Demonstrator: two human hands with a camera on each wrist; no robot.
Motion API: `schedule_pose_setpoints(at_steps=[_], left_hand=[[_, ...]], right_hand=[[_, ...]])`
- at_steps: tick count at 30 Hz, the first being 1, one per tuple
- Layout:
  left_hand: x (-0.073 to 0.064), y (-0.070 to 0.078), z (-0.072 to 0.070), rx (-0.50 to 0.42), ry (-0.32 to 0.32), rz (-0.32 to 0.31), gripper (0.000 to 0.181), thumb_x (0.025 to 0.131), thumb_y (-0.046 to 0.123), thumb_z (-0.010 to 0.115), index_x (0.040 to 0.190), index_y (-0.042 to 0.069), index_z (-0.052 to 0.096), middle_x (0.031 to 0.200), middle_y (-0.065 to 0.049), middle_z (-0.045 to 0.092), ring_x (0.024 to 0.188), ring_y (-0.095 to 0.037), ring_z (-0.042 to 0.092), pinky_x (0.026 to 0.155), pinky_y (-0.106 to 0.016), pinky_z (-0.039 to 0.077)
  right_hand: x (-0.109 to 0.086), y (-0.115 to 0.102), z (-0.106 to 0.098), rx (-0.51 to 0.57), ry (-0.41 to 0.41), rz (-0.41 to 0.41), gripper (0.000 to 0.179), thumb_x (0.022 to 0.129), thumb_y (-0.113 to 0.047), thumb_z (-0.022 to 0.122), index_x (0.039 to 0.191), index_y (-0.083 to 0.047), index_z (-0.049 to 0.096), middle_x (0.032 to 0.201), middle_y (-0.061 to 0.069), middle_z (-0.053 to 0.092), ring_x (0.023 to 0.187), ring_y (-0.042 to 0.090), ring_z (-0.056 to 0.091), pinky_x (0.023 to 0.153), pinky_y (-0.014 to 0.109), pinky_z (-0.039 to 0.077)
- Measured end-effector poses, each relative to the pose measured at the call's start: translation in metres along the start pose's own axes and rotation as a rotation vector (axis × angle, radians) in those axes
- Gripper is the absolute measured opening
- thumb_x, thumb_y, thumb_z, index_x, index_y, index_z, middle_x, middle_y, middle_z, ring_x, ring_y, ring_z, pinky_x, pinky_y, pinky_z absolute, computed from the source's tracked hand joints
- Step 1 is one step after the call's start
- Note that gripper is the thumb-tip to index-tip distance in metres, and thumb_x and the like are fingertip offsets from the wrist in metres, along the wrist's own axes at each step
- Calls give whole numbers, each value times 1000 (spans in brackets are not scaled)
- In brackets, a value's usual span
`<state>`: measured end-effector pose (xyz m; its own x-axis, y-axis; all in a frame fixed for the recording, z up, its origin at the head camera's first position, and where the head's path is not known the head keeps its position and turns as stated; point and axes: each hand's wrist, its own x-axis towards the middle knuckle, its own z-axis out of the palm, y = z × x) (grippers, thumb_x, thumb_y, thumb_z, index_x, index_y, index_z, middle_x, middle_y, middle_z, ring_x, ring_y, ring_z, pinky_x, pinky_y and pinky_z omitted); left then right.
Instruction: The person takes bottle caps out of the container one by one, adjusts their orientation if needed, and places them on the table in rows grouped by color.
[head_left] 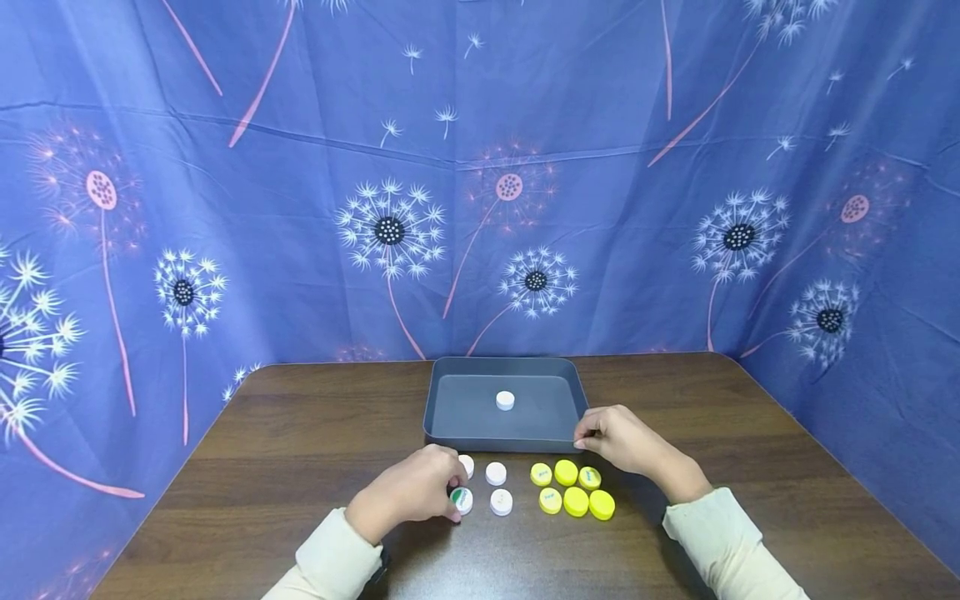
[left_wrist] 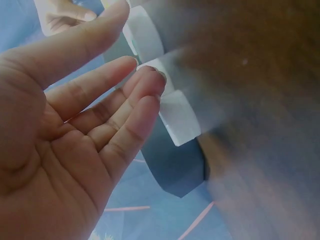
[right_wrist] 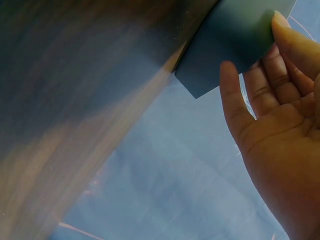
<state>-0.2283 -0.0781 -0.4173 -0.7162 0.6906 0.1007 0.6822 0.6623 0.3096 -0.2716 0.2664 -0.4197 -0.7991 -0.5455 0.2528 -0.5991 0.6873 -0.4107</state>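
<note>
My left hand is low over the table, with thumb and index finger on opposite sides of a white bottle cap with a green print. It appears to pinch this cap, which stays down at the table. In the left wrist view, the other fingers reach loosely toward more white caps. At the tray's front right corner, my right hand grips the wall of the dark grey tray. The right wrist view has its thumb outside the wall, the fingertips partly hidden behind it. One white cap lies inside the tray.
Several white caps, among them one near the middle, sit in two rows before the tray. To their right stand two rows of yellow caps. The brown wooden table meets a blue dandelion-print cloth behind.
</note>
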Motion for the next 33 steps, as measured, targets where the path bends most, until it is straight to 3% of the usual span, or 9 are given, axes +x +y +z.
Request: schedule_pose_setpoints(at_steps=[3, 7, 11, 15, 18, 24, 28, 33], left_hand=[[-1, 0, -5, -29, 1, -7, 23, 66, 20, 91, 74, 14, 71, 69, 8, 58, 64, -1, 44, 60, -20, 43], [-3, -3, -14, -109, 25, -17, 29, 67, 18, 91, 89, 7, 75, 80, 4, 64, 70, -2, 51, 64, -21, 47], [-3, -12, -23, -252, 109, 19, 31, 72, 12, 88, 98, 2, 75, 87, -2, 67, 75, -12, 61, 67, -24, 52], [1, -18, -31, -356, 191, 39, 31, 75, 16, 87, 102, 8, 75, 92, 5, 68, 85, -17, 64, 75, -33, 55], [6, -19, -36, -377, 238, 44, 34, 76, 20, 87, 107, 13, 74, 98, 12, 68, 91, -17, 64, 80, -37, 54], [18, -23, -41, -402, 306, 84, 40, 76, 23, 87, 112, 13, 73, 106, 8, 69, 96, -19, 64, 86, -42, 53], [27, -26, -44, -440, 333, 61, 40, 77, 21, 86, 114, 12, 72, 111, 1, 69, 100, -21, 63, 88, -50, 51], [43, -30, -49, -479, 375, 20, 41, 78, 19, 86, 115, 13, 71, 115, -4, 69, 103, -19, 62, 90, -48, 51]], right_hand=[[0, 0, 0, -2, 6, -4, 12, 87, -5, 74, 82, -16, 75, 81, -11, 65, 71, 0, 57, 62, 24, 51], [0, -1, 0, -3, 6, -10, 11, 86, -4, 74, 82, -15, 75, 81, -10, 65, 71, 0, 57, 62, 24, 51], [1, -1, 0, -5, 6, -18, 11, 86, -4, 74, 83, -15, 75, 81, -11, 65, 71, 0, 57, 62, 24, 51], [1, -1, 0, -6, 4, -12, 10, 86, -5, 74, 83, -14, 75, 80, -11, 64, 70, 1, 56, 62, 24, 51], [-1, 0, 1, -5, 1, -2, 10, 86, -5, 74, 84, -14, 76, 80, -11, 65, 70, 0, 56, 61, 24, 50], [-3, 1, 2, 6, 1, -3, 10, 87, -5, 74, 84, -15, 76, 81, -11, 65, 70, 0, 56, 61, 23, 51], [-2, 1, 1, 8, 6, -10, 11, 87, -5, 74, 84, -15, 75, 81, -11, 65, 71, 1, 57, 62, 24, 51], [-1, 2, 0, 7, 4, -16, 10, 87, -5, 74, 84, -14, 75, 81, -11, 65, 71, 1, 57, 62, 24, 51]])
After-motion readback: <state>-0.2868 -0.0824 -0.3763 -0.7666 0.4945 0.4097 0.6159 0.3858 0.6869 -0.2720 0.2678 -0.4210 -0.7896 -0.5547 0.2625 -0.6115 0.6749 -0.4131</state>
